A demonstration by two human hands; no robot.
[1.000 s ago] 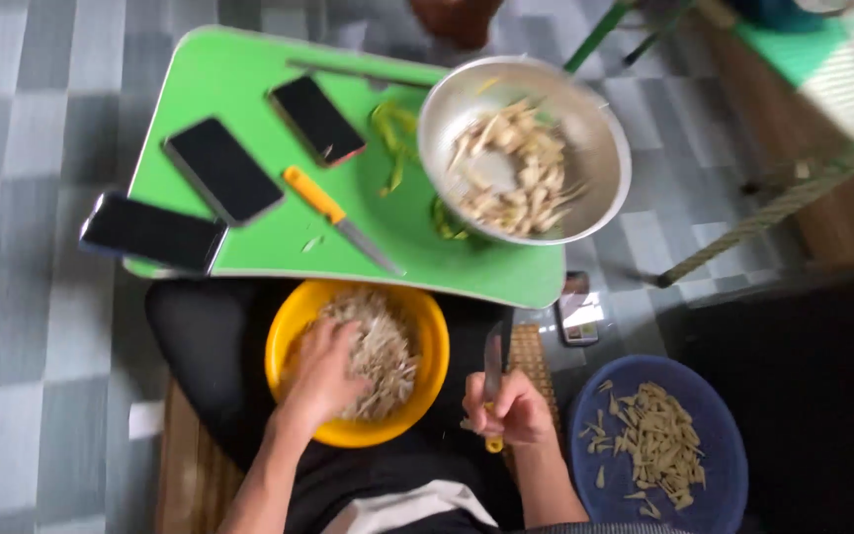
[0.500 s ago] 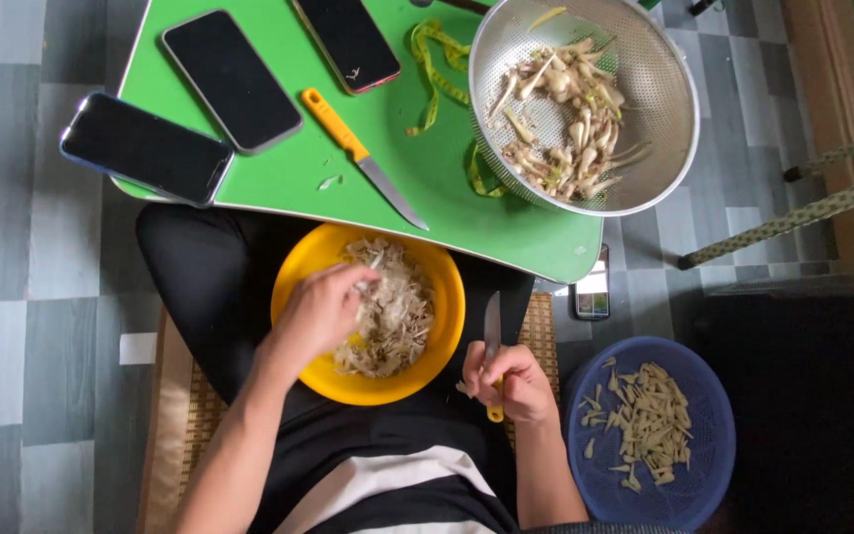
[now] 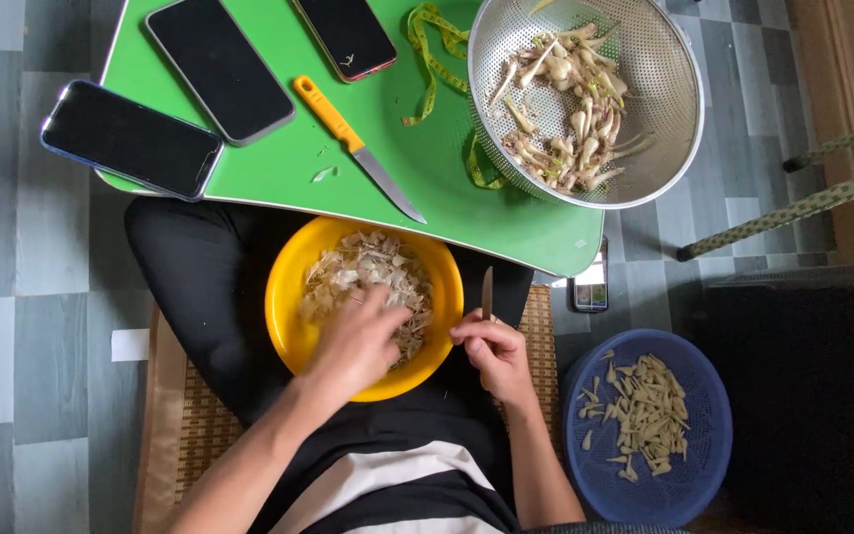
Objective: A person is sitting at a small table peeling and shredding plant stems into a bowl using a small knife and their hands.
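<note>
Yellow plastic bowl (image 3: pixel 289 326) of pale peelings: left hand (image 3: pixel 353 346) laid in, fingers spread, grip unclear; small knife (image 3: pixel 487 294) gripped by right hand (image 3: pixel 494 348); fresh piece needed next.

We see three dark-screened phones on the green table (image 3: pixel 279 168) in the upper left of the frame: a blue-edged phone (image 3: pixel 130 138) farthest left, a silver-edged phone (image 3: pixel 219 67) beside it, and a red-edged phone (image 3: pixel 346 35) at the top. A fourth, small lit phone (image 3: pixel 591 285) lies on the floor right of centre.
</note>
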